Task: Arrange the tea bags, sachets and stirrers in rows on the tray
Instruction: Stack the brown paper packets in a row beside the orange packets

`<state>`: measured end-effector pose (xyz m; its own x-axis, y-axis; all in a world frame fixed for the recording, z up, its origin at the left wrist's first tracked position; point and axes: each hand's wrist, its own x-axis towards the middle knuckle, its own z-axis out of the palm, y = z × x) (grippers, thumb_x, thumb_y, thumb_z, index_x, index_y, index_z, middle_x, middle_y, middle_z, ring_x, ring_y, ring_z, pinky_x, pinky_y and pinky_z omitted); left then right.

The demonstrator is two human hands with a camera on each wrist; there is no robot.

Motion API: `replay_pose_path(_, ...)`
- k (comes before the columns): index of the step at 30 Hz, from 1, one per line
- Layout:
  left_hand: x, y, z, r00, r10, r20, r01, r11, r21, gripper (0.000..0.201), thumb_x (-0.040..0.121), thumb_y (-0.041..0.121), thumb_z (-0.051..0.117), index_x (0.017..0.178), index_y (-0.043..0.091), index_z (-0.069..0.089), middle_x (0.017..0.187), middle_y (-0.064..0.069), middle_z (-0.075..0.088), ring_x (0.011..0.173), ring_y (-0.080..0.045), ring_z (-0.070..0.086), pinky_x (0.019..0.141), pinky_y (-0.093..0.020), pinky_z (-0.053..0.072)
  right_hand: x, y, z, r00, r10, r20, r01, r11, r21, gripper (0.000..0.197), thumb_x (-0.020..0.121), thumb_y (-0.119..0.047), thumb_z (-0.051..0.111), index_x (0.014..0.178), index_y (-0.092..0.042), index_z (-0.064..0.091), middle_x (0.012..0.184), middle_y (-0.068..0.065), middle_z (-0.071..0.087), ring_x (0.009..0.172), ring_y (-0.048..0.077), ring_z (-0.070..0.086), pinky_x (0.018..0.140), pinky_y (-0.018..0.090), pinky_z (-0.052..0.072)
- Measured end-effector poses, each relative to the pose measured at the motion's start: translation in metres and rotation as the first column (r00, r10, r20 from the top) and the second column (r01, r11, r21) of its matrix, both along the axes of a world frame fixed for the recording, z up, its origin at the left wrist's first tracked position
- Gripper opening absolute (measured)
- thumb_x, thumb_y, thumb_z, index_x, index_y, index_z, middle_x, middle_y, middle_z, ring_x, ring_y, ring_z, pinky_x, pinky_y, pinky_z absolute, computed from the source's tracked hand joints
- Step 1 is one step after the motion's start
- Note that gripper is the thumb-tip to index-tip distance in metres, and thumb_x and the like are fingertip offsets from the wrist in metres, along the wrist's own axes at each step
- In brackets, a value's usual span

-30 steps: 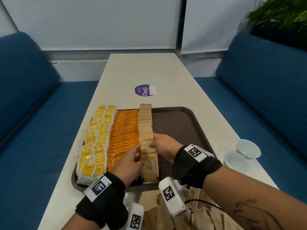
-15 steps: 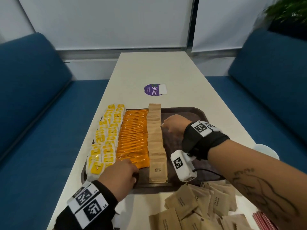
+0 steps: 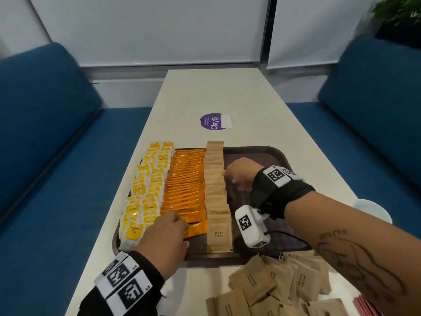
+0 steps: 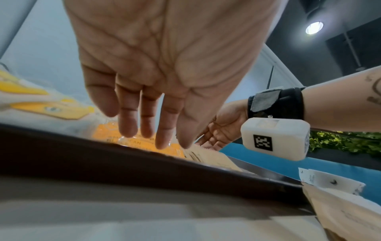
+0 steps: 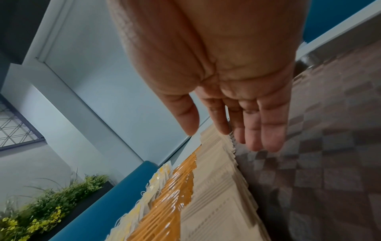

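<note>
L hand [image 3: 165, 236] flat, fingers straight, laid on orange sachets [image 3: 185, 185]; R hand [image 3: 239, 174] straight-fingered, pressed vs brown sugar row [image 3: 216, 190]; nothing gripped.

1. "BROWN SUGAR" is printed on the front brown sachet [image 3: 219, 234] of the tray's row.
2. "ClayG" stands on the purple sticker [image 3: 211, 121] on the table.
3. Loose brown sachets [image 3: 282, 283] carry the same "BROWN SUGAR" print.

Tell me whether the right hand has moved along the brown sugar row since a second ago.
Yes. The right hand has moved up the brown sugar row, away from the tray's near rim.
</note>
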<state>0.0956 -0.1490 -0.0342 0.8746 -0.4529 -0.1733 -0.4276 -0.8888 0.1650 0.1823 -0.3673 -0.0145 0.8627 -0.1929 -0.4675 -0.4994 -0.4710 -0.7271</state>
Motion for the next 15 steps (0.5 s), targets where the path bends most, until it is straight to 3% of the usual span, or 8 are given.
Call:
replay_pose_path(5, -0.0009, -0.0042, -0.0029, 0.999, -0.025, -0.025, 0.024, 1.000, -0.013, 0.039, 0.093, 0.032, 0.050, 0.132, 0.024, 0.046, 0.130, 0.006, 0.035, 0.121, -0.012, 0.037, 0.100, -0.023, 0.037, 0.0019, 0.0008, 0.0016, 1.000, -0.002, -0.015, 0.002, 1.000, 0.021, 0.032, 0.090, -0.016, 0.057, 0.120, -0.006, 0.058, 0.077, -0.001, 0.050, 0.064, 0.012, 0.050, 0.057, 0.025, 0.046)
replay_pose_path(8, -0.0006, -0.0057, 0.0005, 0.999, -0.052, 0.000, 0.052, 0.998, -0.033, 0.035, 0.094, 0.031, 0.050, 0.129, 0.029, 0.047, 0.132, 0.009, 0.034, 0.123, -0.011, 0.034, 0.099, -0.021, 0.035, 0.0049, 0.0028, 0.0030, 0.998, 0.013, -0.067, -0.017, 0.998, -0.055, 0.010, 0.093, -0.019, 0.055, 0.097, -0.010, 0.055, 0.077, 0.000, 0.050, 0.065, 0.014, 0.051, 0.059, 0.027, 0.047)
replay_pose_path(9, 0.0000, -0.0061, 0.0017, 0.998, -0.064, 0.002, 0.064, 0.998, -0.013, 0.033, 0.095, 0.031, 0.048, 0.128, 0.029, 0.049, 0.134, 0.009, 0.033, 0.125, -0.011, 0.033, 0.100, -0.022, 0.035, 0.0058, 0.0038, 0.0040, 0.995, 0.028, -0.100, -0.039, 0.993, -0.109, 0.011, 0.095, -0.020, 0.054, 0.093, -0.010, 0.053, 0.077, 0.001, 0.050, 0.065, 0.016, 0.051, 0.061, 0.028, 0.047)
replay_pose_path(12, 0.0035, -0.0064, 0.0027, 0.996, -0.084, -0.012, 0.085, 0.992, 0.091, 0.034, 0.096, 0.028, 0.046, 0.129, 0.025, 0.052, 0.141, 0.005, 0.033, 0.129, -0.016, 0.033, 0.101, -0.028, 0.037, 0.0074, 0.0049, 0.0067, 0.990, 0.065, -0.126, -0.088, 0.979, -0.186, 0.015, 0.097, -0.020, 0.050, 0.105, -0.008, 0.055, 0.078, 0.003, 0.050, 0.068, 0.019, 0.053, 0.061, 0.028, 0.046)
replay_pose_path(15, 0.0072, -0.0054, 0.0008, 0.995, -0.097, -0.028, 0.100, 0.985, 0.143, 0.035, 0.096, 0.024, 0.045, 0.130, 0.020, 0.051, 0.142, 0.004, 0.034, 0.128, -0.017, 0.035, 0.101, -0.027, 0.038, 0.0068, -0.0001, 0.0040, 0.992, 0.084, -0.098, -0.097, 0.986, -0.135, 0.030, 0.096, -0.015, 0.051, 0.124, -0.005, 0.054, 0.090, 0.005, 0.055, 0.085, 0.023, 0.060, 0.068, 0.029, 0.051)
